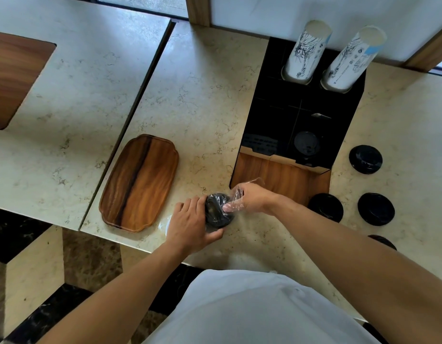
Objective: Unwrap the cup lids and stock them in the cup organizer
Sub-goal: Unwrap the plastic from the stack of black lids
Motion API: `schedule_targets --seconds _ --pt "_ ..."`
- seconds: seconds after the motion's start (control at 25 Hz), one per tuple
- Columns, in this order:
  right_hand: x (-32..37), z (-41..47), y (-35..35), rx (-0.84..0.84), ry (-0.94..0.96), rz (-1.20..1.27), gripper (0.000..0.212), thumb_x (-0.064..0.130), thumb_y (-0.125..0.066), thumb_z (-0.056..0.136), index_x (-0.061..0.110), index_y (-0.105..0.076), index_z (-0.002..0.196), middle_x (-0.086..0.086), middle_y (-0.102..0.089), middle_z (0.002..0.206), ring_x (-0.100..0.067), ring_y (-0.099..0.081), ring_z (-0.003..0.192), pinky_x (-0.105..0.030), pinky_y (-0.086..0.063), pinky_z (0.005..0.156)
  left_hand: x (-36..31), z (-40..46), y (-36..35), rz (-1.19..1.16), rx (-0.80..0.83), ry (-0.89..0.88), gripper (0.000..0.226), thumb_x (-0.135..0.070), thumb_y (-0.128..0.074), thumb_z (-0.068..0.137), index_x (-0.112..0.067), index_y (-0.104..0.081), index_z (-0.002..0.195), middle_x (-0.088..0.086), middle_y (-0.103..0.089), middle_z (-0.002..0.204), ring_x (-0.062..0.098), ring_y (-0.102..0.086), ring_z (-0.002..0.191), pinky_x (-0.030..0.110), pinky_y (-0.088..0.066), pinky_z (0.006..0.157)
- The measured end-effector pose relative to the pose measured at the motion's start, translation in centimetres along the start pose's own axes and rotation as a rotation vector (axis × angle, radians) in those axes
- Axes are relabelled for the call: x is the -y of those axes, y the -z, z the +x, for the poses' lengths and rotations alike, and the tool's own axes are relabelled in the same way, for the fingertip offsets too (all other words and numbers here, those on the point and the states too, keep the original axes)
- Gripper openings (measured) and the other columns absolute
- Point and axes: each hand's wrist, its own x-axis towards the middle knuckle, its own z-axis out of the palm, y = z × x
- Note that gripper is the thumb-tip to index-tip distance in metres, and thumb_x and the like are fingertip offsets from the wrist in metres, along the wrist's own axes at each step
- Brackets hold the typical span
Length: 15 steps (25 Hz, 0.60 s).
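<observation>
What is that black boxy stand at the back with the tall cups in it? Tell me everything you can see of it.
The cup organizer is a black box with a grid of compartments and a wood-look front panel. It stands on the marble counter against the wall. Two tall stacks of printed white paper cups stand upside down in its two rear compartments. A black lid lies in a front compartment. The middle compartments look dark; their contents cannot be made out. Neither hand touches it.

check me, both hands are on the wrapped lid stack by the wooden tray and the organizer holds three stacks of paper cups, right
Not quite: the head view shows two stacks of paper cups in the organizer, not three. Otherwise right: the left hand and right hand hold the wrapped lid stack beside the wooden tray.
</observation>
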Motion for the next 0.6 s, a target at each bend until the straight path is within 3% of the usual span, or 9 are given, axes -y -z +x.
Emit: schedule_targets --seconds 0.08,0.16,0.2,0.28,0.36,0.48,0.6 --pt "-0.04 0.12 -0.40 -0.040 0.034 -0.061 0.032 0.043 -0.090 0.072 0.029 -0.065 0.087 0.008 -0.073 0.086 -0.006 -0.068 0.080 -0.022 -0.053 0.063 -0.05 0.02 0.01 -0.006 -0.013 0.005 0.097 -0.078 -0.056 0.071 -0.003 -0.049 0.132 0.010 -0.061 0.109 0.029 -0.057 0.093 0.044 -0.045 0.083" --pt "-0.15 0.26 -0.61 -0.019 0.029 -0.052 0.021 0.035 -0.088 0.077 0.024 -0.072 0.084 0.005 -0.076 0.076 -0.006 -0.068 0.066 -0.026 -0.059 0.063 -0.04 0.00 0.02 -0.004 -0.018 0.001 0.097 -0.078 -0.056 0.071 -0.003 -0.048 0.132 0.010 -0.061 0.108 0.029 -0.057 0.093 0.044 -0.045 0.083" --pt "-0.19 0.27 -0.62 0.014 0.012 -0.021 0.019 0.030 -0.087 0.079 0.018 -0.075 0.087 -0.002 -0.077 0.077 -0.010 -0.067 0.065 -0.030 -0.061 0.066 -0.03 0.00 0.04 -0.002 -0.013 -0.001 0.097 -0.079 -0.056 0.071 -0.004 -0.048 0.133 0.010 -0.061 0.109 0.029 -0.057 0.094 0.044 -0.045 0.083" --pt "-0.23 0.15 -0.57 0.081 -0.026 0.048 0.033 0.031 -0.087 0.079 0.006 -0.076 0.098 -0.017 -0.076 0.086 -0.018 -0.062 0.071 -0.032 -0.055 0.066 -0.05 0.02 0.08 -0.002 -0.006 -0.006 0.097 -0.080 -0.056 0.071 -0.005 -0.048 0.133 0.009 -0.061 0.110 0.028 -0.056 0.094 0.043 -0.045 0.084" --pt "-0.32 0.09 -0.60 0.123 -0.041 0.061 0.048 0.035 -0.089 0.076 -0.003 -0.074 0.101 -0.014 -0.068 0.078 -0.020 -0.058 0.070 -0.031 -0.049 0.064 -0.07 0.02 0.11 -0.003 -0.014 -0.006 0.096 -0.080 -0.056 0.071 -0.006 -0.049 0.131 0.008 -0.061 0.108 0.028 -0.056 0.093 0.043 -0.044 0.083" --pt "-0.33 -0.06 -0.54 0.170 -0.073 0.090 0.043 0.033 -0.088 0.078 -0.002 -0.072 0.097 -0.010 -0.063 0.072 -0.017 -0.054 0.064 -0.027 -0.046 0.056 -0.11 -0.01 0.10 -0.003 -0.022 -0.012 0.095 -0.079 -0.056 0.072 -0.004 -0.050 0.131 0.009 -0.061 0.107 0.029 -0.057 0.092 0.044 -0.044 0.081" --pt "-0.58 -0.16 -0.84 0.175 -0.118 0.225 0.046 0.029 -0.087 0.080 -0.003 -0.070 0.107 -0.008 -0.064 0.075 -0.013 -0.053 0.061 -0.024 -0.043 0.053 -0.06 0.01 -0.02 -0.007 -0.028 -0.005 0.094 -0.079 -0.054 0.075 -0.004 -0.050 0.132 0.009 -0.061 0.109 0.028 -0.057 0.093 0.043 -0.045 0.081"
